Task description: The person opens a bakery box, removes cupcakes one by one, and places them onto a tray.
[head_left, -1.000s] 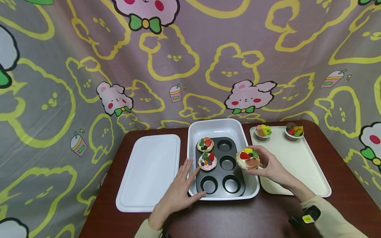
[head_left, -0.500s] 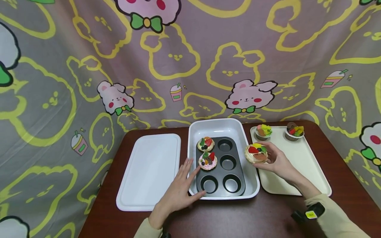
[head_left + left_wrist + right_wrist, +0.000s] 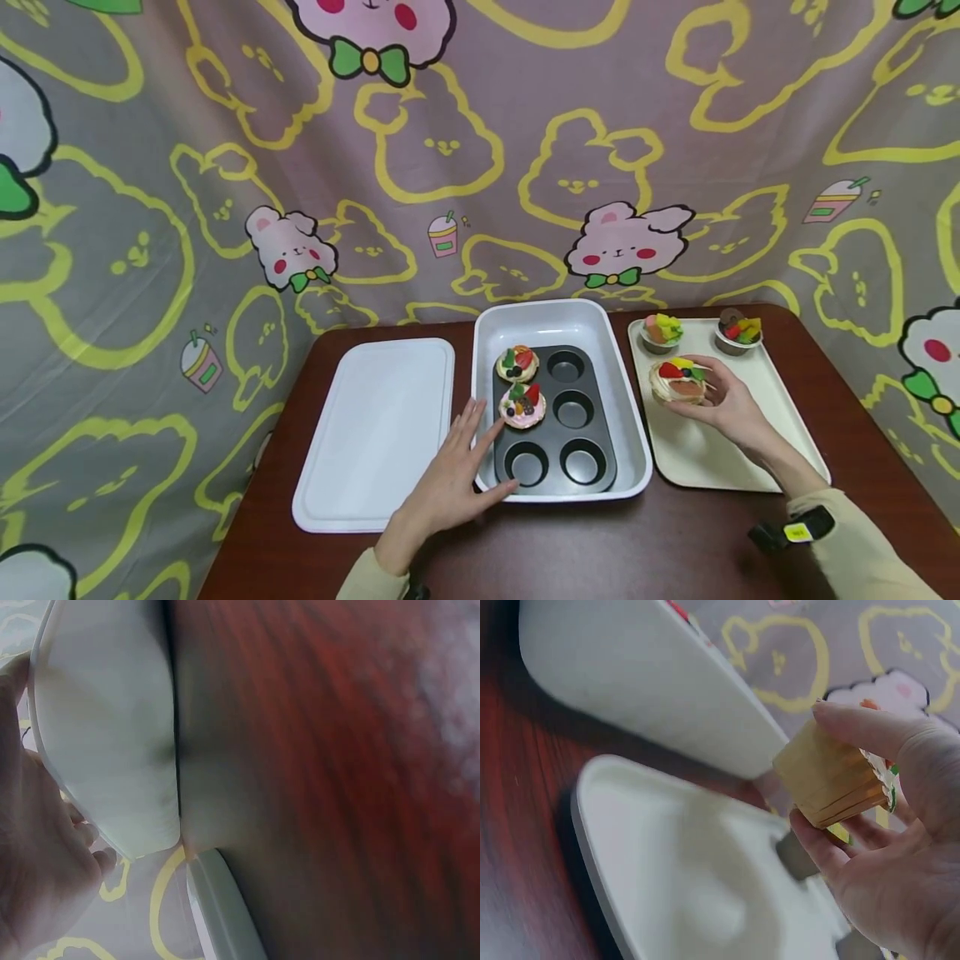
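Note:
My right hand (image 3: 729,407) pinches a fruit-topped cupcake (image 3: 675,382) above the cream tray (image 3: 738,467). In the right wrist view the cupcake's pale tan ridged side (image 3: 829,776) shows between thumb and fingers, raised off the tray. My left hand (image 3: 450,479) lies with fingers spread at the near left rim of the white basin (image 3: 637,492); it grips nothing. Inside the basin sits a dark muffin tin (image 3: 551,479). A strawberry-topped cupcake (image 3: 517,364) fills its far left cup, and a pink-cream cupcake (image 3: 522,407) the middle left one. The other cups hold nothing.
At the far end of the cream tray stand two fruit-topped cups, one with yellow and green pieces (image 3: 662,332), one with a brown top (image 3: 738,330). A white tray or lid (image 3: 375,433) lies on the left. A patterned cloth (image 3: 517,167) hangs behind the brown table (image 3: 600,554).
My right hand has carried the cupcake rightward, from over the basin's right edge to over the cream tray. The left hand has stayed put.

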